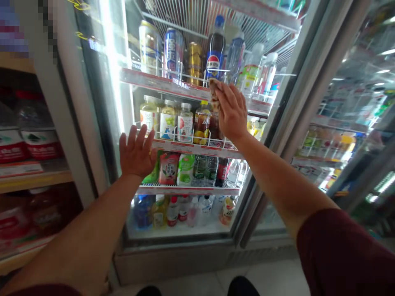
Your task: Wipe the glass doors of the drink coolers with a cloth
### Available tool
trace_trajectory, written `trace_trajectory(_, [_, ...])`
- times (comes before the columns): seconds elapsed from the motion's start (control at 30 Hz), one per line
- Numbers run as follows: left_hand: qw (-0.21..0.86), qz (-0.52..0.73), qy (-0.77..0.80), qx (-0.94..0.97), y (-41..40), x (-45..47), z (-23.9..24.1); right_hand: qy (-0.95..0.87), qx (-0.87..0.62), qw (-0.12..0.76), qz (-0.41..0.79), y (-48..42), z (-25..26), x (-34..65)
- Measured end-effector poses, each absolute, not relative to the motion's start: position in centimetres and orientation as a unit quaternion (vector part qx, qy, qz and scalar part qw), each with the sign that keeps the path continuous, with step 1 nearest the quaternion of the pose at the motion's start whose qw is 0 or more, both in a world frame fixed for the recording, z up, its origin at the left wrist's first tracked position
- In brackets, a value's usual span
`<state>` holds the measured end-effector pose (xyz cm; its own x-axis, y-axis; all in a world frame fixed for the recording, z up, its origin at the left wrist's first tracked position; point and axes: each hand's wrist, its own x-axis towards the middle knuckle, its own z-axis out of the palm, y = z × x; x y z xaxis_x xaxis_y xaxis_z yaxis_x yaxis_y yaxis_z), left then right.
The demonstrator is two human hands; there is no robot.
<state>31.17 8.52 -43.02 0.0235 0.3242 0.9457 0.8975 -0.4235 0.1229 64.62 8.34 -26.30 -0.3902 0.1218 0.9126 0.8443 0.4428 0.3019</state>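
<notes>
I stand before a lit drinks fridge (92, 123). My left hand (135, 154) is open with its fingers spread, raised in front of the left end of the middle shelf (191, 148), next to the pale juice bottles (168, 121). My right hand (232, 112) is higher, its fingers together and pressed over a brownish object (213, 91) at the front edge of the top shelf (160, 84), just below a dark cola bottle (215, 51). I cannot make out what the brownish object is.
Cans (173, 51) and bottles fill the top shelf. Green and red drinks (185, 169) stand on a lower shelf, and small bottles (182, 209) line the bottom. A glass door (324, 123) stands to the right. Wooden shelves (33, 181) with large jugs (40, 142) are on the left.
</notes>
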Motion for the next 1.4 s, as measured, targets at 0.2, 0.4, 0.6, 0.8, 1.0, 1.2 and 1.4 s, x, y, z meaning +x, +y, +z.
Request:
trace_trajectory(0.2, [0.314, -0.507, -0.460, -0.658, 8.3, 31.3, -43.0, -0.833, -0.275, 0.264, -0.401, 6.6, -30.1, 64.7])
trace_trajectory(0.4, [0.328, -0.499, -0.447, -0.666, 8.5, 31.0, -43.1, -0.729, -0.364, 0.407, -0.412, 7.8, -27.8, 67.5])
trace_trajectory(0.6, [0.328, -0.498, -0.451, -0.664, 8.6, 30.8, -43.2, -0.801, -0.315, 0.307, -0.405, 6.9, -32.3, 67.8])
trace_trajectory(0.8, [0.335, -0.489, -0.457, -0.663, 8.4, 30.8, -43.1, -0.750, -0.349, 0.390, -0.405, 7.6, -29.3, 70.1])
trace_trajectory(1.0, [0.302, -0.503, -0.465, -0.663, 8.3, 31.0, -42.8, -0.742, -0.367, 0.415, -0.378, 7.5, -32.2, 72.1])
trace_trajectory(1.2, [0.310, -0.498, -0.464, -0.664, 8.2, 31.1, -42.8, -0.754, -0.360, 0.387, -0.390, 7.5, -31.8, 74.6])
trace_trajectory(1.4, [0.340, -0.486, -0.455, -0.664, 8.6, 30.7, -43.1, -0.634, -0.438, 0.488, -0.409, 8.1, -35.4, 75.6])
